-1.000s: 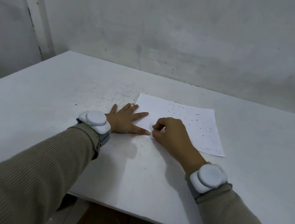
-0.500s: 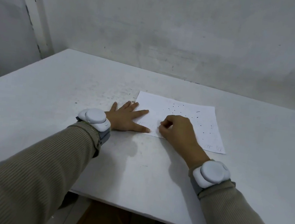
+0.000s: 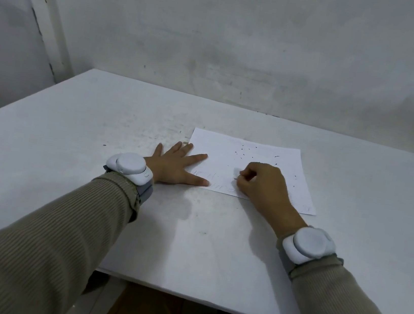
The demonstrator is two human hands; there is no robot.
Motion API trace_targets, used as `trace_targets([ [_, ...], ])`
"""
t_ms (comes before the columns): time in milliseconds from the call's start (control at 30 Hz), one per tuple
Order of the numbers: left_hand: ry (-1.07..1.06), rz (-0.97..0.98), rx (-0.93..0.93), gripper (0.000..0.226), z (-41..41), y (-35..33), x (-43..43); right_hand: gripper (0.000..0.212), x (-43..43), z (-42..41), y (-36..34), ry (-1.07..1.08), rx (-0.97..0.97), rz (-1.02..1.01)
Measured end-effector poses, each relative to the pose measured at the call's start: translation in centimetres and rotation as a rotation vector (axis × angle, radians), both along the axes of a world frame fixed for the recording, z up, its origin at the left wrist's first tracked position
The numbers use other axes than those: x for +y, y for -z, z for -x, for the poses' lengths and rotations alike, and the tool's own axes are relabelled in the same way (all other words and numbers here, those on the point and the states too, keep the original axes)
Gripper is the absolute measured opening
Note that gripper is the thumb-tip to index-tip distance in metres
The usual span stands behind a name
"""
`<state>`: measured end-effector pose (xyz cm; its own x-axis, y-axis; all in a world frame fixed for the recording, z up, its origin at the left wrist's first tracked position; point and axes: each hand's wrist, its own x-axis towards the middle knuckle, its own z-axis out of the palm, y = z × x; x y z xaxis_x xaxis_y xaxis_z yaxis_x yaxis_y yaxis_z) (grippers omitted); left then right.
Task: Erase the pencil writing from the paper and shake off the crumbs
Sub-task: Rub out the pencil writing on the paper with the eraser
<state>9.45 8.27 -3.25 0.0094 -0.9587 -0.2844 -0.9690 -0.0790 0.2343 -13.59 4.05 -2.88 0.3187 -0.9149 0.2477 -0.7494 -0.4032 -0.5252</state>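
A white sheet of paper (image 3: pixel 262 154) lies flat on the white table (image 3: pixel 99 120). Faint pencil writing (image 3: pixel 207 176) runs along its near edge, and dark eraser crumbs (image 3: pixel 243 152) are scattered over its far half. My left hand (image 3: pixel 178 164) lies flat with spread fingers, pressing the paper's left edge down. My right hand (image 3: pixel 263 184) is curled over the near middle of the sheet, its fingertips pinching a small eraser (image 3: pixel 237 172) that is mostly hidden by the fingers.
The table stands in a corner with grey walls (image 3: pixel 243 42) behind and to the left. Its near edge (image 3: pixel 194 298) is close to my body. White sensor bands sit on both wrists (image 3: pixel 130 167).
My right hand has slid to the right along the paper's near edge, uncovering faint writing beside my left hand. The left hand has stayed in place.
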Motion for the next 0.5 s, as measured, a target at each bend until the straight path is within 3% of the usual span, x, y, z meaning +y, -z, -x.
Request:
trace_targets([
  [67, -0.001, -0.003, 0.003, 0.094, 0.0, 0.1, -0.1, 0.008, 0.0, 0.0, -0.3, 0.016, 0.025, 0.007],
  [233, 0.005, 0.001, -0.014, 0.090, 0.0, 0.0, -0.1, 0.009, 2.4, -2.0, -0.5, -0.180, 0.006, -0.020],
  [500, 0.006, -0.002, -0.009, 0.091, -0.1, 0.1, -0.1, 0.008, 0.0, -0.1, -0.7, -0.023, 0.072, 0.001],
])
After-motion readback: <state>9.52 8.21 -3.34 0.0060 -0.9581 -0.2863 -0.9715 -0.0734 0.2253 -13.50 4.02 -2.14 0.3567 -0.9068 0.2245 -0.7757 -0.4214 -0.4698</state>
